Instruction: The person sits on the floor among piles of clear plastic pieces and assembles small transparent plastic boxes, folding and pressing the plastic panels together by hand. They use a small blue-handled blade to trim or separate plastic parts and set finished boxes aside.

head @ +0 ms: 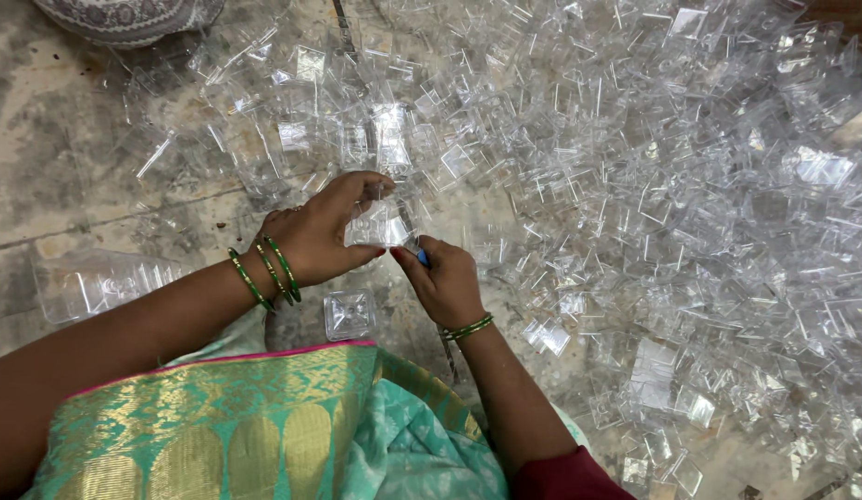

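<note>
A huge heap of clear plastic pieces (pixel 653 213) is spreading across a worn stone floor (pixel 70 167), filling most of the view from the upper middle to the right edge. A person in a green and gold garment (pixel 264 426) is sitting at its near edge, both forearms reaching forward and meeting just in front of the lap.

The left hand (pixel 320 231), with green bangles (pixel 264 268) at the wrist, is arching over a small clear plastic box (pixel 380 222), thumb below and fingertips curled over the top, gripping it at the rim of the heap. The right hand (pixel 445 278) is coming up from below, wrist bent inward, fingers pinching a small blue-tipped tool (pixel 422 256) whose end is touching the box's lower right corner.

To do this well, the left hand's grip probably needs to be steadying the box by its edges while the tool is pressing lightly, since thin clear plastic looks likely to crack.

A finished-looking clear box (pixel 348 313) is lying on the floor between the wrists, and a stack of clear trays (pixel 98 282) is sitting at the left.
</note>
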The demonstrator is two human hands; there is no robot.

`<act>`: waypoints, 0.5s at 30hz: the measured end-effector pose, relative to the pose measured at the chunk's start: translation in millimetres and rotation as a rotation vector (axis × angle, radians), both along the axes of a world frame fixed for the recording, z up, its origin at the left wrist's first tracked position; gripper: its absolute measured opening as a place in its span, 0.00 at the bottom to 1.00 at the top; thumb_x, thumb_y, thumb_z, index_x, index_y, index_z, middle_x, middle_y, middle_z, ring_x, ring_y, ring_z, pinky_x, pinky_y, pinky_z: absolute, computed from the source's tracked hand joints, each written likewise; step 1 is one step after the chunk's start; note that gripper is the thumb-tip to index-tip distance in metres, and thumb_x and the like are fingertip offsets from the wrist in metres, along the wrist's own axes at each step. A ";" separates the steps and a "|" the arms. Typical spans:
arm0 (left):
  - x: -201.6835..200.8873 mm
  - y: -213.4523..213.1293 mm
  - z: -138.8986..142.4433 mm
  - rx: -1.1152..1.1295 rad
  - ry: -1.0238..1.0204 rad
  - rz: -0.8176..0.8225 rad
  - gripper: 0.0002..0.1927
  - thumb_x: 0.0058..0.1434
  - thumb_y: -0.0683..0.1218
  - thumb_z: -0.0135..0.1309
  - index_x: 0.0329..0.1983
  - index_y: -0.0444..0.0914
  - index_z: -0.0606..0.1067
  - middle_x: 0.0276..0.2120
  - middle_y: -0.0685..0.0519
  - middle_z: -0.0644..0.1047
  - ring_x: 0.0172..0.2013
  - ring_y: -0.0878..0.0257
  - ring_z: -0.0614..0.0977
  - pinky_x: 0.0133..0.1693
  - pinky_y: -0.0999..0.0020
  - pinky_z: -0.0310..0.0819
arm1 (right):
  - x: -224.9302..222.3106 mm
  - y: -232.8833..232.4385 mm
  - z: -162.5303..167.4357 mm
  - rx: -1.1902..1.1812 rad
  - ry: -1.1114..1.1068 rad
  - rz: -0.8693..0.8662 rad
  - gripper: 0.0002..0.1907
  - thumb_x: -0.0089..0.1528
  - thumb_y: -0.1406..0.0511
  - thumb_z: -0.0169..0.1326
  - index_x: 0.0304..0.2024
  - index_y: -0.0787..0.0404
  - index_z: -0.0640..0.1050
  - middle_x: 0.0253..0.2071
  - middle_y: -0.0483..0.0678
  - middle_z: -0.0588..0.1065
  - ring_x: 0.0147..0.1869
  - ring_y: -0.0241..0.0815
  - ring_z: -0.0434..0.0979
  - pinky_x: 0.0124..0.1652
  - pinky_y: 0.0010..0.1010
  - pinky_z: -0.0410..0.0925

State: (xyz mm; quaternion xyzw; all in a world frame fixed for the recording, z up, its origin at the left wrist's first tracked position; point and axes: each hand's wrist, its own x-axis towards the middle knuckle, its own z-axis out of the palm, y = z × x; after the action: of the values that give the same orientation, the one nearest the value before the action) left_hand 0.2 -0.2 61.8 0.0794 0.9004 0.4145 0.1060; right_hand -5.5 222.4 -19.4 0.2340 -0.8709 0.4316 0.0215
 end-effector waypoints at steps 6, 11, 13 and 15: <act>-2.7 19.9 2.0 -0.030 0.279 0.033 0.41 0.50 0.44 0.68 0.66 0.43 0.63 0.63 0.46 0.68 0.62 0.48 0.73 0.57 0.56 0.70 | 0.9 -4.2 5.0 -0.135 -0.254 -0.136 0.24 0.62 0.53 0.61 0.26 0.63 0.66 0.18 0.46 0.64 0.22 0.36 0.60 0.24 0.32 0.59; -5.8 31.7 -5.1 -0.040 0.518 -0.040 0.40 0.47 0.38 0.66 0.64 0.35 0.63 0.59 0.39 0.68 0.62 0.41 0.70 0.61 0.53 0.67 | 2.9 -7.9 4.9 -0.198 -0.262 -0.178 0.25 0.63 0.53 0.61 0.27 0.63 0.65 0.19 0.43 0.61 0.24 0.34 0.58 0.25 0.29 0.57; -5.8 36.6 -6.8 -0.084 0.561 -0.030 0.39 0.48 0.38 0.64 0.63 0.34 0.63 0.59 0.39 0.68 0.62 0.40 0.70 0.60 0.53 0.68 | 6.7 -11.3 2.3 -0.263 -0.277 -0.186 0.22 0.66 0.53 0.57 0.30 0.62 0.69 0.20 0.42 0.61 0.25 0.32 0.58 0.26 0.28 0.57; -5.8 39.8 -7.7 -0.116 0.579 -0.029 0.37 0.50 0.36 0.62 0.64 0.33 0.62 0.60 0.39 0.67 0.63 0.40 0.70 0.59 0.53 0.69 | 13.4 -16.7 -1.6 -0.358 -0.323 -0.184 0.17 0.68 0.53 0.53 0.35 0.60 0.75 0.21 0.39 0.63 0.26 0.30 0.59 0.27 0.26 0.58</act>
State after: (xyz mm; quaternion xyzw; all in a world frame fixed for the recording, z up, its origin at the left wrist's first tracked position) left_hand -5.6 39.6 54.1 0.2009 0.9142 0.3208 -0.1449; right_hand 7.9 205.7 -20.9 0.0743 -0.7904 0.6068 -0.0376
